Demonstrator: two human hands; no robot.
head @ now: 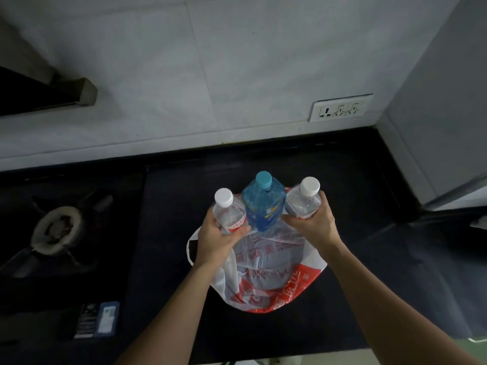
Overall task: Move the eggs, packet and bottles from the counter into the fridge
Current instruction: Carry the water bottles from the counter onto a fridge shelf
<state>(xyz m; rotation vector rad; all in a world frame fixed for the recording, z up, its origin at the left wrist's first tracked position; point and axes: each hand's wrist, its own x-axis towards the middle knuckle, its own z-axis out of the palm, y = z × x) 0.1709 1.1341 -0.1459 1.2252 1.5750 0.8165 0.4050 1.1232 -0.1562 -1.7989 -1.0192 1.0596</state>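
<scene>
A pale grey tiled wall fills the upper half of the view, and a light grey fridge side rises along the right edge. Below them runs the dark, glossy black desk, with a black gas hob set into its left part and a round burner ring on it. A white and red thin plastic carrier bag lies crumpled on the desk in the middle. At its far edge stands a blue transparent plastic bottle with a turquoise cap, upright, between two smaller bottles. The left hand has its fingers curled around a clear plastic bottle with a white cap and red label, just left of the blue one. The right hand has its fingers wrapped around a second clear white-capped plastic bottle, just right of the blue one. Both clear bottles tilt slightly outward; whether they rest on the desk cannot be told. A white multi-socket wall outlet sits on the wall near the fridge. A small dark and blue flat packet lies on the hob's near edge, well apart from the bottles.
</scene>
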